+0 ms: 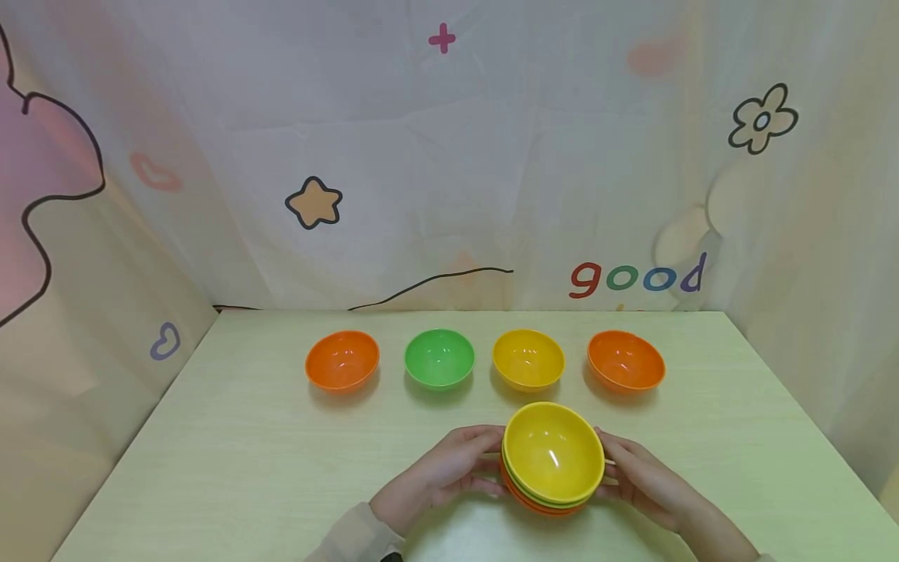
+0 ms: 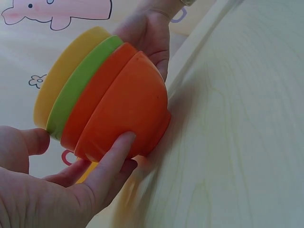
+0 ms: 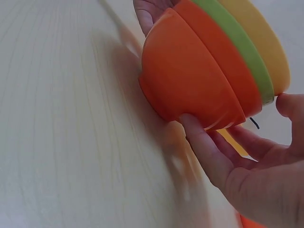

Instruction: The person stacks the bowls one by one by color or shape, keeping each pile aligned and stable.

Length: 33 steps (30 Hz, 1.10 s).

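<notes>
A nested stack of bowls is held between both hands near the front of the table. Its top is a yellow bowl (image 1: 553, 453), with a green bowl (image 2: 83, 90) under it and two orange bowls (image 3: 190, 71) at the bottom. My left hand (image 1: 460, 467) grips the stack's left side, thumb by the upper rims and fingers against the lowest orange bowl. On the opposite side my right hand (image 1: 642, 478) holds it the same way, fingertips low on the orange wall. The stack's foot is close over the tabletop in both wrist views.
Behind the stack stands a row of single bowls: an orange one (image 1: 342, 361) at left, a green one (image 1: 439, 359), a yellow one (image 1: 528, 361) and another orange one (image 1: 626, 361) at right. A printed curtain (image 1: 449, 156) hangs behind the pale wooden table (image 1: 232, 453).
</notes>
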Motion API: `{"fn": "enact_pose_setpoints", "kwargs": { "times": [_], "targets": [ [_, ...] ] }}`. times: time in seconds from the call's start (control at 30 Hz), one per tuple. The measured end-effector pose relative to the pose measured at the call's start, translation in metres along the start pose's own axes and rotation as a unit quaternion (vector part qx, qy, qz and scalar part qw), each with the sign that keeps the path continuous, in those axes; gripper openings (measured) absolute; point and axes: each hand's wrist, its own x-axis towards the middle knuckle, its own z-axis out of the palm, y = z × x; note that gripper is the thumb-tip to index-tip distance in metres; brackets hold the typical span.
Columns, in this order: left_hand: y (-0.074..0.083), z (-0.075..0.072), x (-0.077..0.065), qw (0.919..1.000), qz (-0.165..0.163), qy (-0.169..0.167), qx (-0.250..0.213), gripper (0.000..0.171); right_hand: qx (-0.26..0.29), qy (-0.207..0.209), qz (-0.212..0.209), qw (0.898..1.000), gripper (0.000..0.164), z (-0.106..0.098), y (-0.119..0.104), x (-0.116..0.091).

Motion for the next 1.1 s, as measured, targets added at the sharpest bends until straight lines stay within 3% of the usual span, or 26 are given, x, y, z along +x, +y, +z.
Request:
{"fn": "enact_pose_setpoints", "kwargs": {
  "times": [0.23,1.1],
  "targets": [
    [0.0008,-0.0005,0.0,0.9999,0.001,-0.01,-0.001,0.043,0.004,-0.002,0.004,1.0,0.064,0.0011,0.0004,0.0004],
    [-0.0008,-0.0016,0.0012,1.0,0.0,0.001,-0.002,0.042,-0.019,-0.013,-0.009,1.0,0.068,0.0001,0.0005,-0.0004]
  ]
}}
